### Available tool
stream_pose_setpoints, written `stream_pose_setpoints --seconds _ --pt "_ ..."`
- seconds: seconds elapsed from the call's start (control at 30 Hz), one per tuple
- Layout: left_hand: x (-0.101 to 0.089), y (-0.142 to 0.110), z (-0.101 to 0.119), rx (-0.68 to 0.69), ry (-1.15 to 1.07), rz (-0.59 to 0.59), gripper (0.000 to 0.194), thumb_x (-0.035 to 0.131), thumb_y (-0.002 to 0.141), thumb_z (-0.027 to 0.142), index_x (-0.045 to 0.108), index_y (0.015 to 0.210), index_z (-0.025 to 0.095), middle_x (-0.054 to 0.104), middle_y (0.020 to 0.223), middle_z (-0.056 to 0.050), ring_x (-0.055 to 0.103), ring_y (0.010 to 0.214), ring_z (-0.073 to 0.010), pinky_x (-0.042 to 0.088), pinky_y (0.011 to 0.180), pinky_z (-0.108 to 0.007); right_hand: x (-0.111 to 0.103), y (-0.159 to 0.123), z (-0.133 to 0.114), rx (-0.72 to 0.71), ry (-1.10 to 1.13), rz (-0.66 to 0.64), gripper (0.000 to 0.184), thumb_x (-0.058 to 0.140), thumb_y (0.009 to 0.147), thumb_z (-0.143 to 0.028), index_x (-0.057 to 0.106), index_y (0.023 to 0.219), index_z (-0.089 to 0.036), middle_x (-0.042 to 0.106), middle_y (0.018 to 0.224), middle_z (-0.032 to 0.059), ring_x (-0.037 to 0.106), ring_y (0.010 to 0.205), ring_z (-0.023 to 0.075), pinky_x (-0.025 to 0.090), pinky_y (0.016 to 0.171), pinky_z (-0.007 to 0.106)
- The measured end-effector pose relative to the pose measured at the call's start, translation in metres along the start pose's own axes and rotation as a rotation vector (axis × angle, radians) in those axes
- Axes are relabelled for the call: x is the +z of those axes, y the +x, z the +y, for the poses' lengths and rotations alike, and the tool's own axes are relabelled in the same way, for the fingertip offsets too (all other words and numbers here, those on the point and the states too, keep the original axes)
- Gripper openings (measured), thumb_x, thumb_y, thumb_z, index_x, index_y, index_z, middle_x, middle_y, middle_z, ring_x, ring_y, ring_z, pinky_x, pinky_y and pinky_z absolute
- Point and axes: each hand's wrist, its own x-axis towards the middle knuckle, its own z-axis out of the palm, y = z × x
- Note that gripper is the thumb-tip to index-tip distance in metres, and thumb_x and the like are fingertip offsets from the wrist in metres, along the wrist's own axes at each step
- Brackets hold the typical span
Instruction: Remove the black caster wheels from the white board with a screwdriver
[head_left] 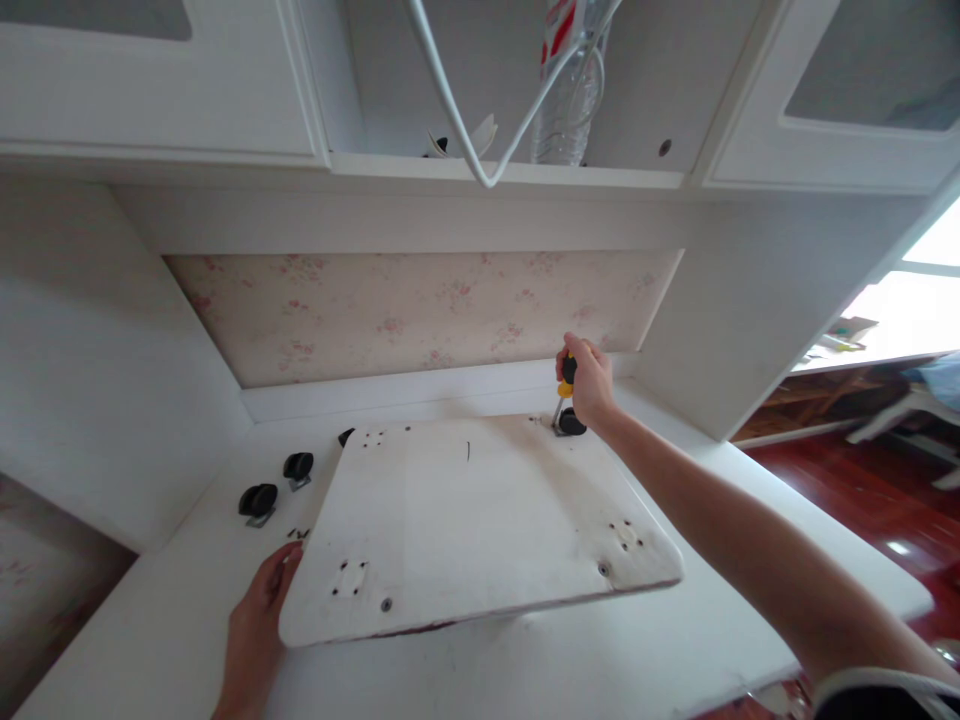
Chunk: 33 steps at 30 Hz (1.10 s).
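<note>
A white board (480,520) with rounded corners and groups of screw holes lies on the desk. My right hand (589,380) is closed around a yellow-and-black screwdriver (565,388). Its shaft points down at a black caster (573,422) on the board's far right corner. At the board's left edge, my left hand (262,610) has its fingers curled against the edge; the fingertips are partly hidden. Several small screws (298,534) lie just beyond those fingers. Two loose black casters, one farther (298,466) and one nearer (258,502), rest left of the board.
White cabinets (150,90) overhang the desk (465,680). A white cable (480,175) hangs before a shelf holding a plastic bottle (564,110). A dark piece (346,437) shows at the board's far left corner. White side panels (750,310) flank the desk.
</note>
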Motion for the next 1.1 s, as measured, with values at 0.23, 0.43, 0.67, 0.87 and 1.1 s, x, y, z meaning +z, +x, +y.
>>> stream_pose_setpoints --seconds 0.23,0.43,0.67,0.87,1.1 --pt "-0.001 -0.003 0.004 -0.001 -0.018 0.007 0.05 0.05 0.076 0.055 0.065 0.11 0.021 0.077 0.104 -0.009 0.071 0.099 -0.0319 0.056 0.08 -0.038 -0.001 0.0 0.001 -0.006 -0.011 0.0 0.042 0.059 0.085 -0.052 0.052 0.056 -0.022 0.045 0.047 -0.0031 0.039 0.045 0.0108 0.031 0.042 0.025" --pt "-0.001 -0.003 0.005 0.013 -0.036 0.009 0.049 0.051 0.076 0.055 0.064 0.109 0.022 0.076 0.106 -0.009 0.071 0.1 -0.0317 0.055 0.082 -0.038 -0.002 0.001 0.001 -0.01 -0.016 -0.008 0.039 0.059 0.085 -0.049 0.053 0.057 -0.022 0.048 0.048 -0.0027 0.04 0.046 0.0113 0.031 0.043 0.025" --pt "-0.001 -0.003 0.004 0.021 -0.037 0.005 0.049 0.051 0.075 0.055 0.064 0.109 0.022 0.076 0.105 -0.01 0.07 0.101 -0.0329 0.054 0.083 -0.039 0.001 -0.01 -0.006 0.025 -0.043 -0.066 0.038 0.06 0.082 -0.045 0.05 0.053 -0.022 0.047 0.048 -0.0027 0.04 0.046 0.0111 0.032 0.044 0.026" --pt "-0.001 -0.005 0.008 0.029 -0.039 -0.005 0.047 0.051 0.076 0.053 0.063 0.11 0.022 0.075 0.107 -0.01 0.07 0.101 -0.0331 0.054 0.083 -0.039 0.001 -0.002 -0.013 0.044 -0.055 -0.032 0.028 0.056 0.081 -0.037 0.052 0.057 -0.022 0.052 0.053 -0.0013 0.047 0.051 0.0119 0.038 0.05 0.026" --pt "-0.001 -0.005 0.007 0.015 -0.024 -0.006 0.046 0.052 0.074 0.05 0.064 0.11 0.023 0.076 0.103 -0.009 0.07 0.101 -0.0332 0.054 0.084 -0.039 0.002 0.02 -0.015 0.092 -0.061 0.071 0.015 0.055 0.073 -0.025 0.051 0.059 -0.023 0.051 0.054 -0.0022 0.048 0.049 0.0118 0.036 0.046 0.026"
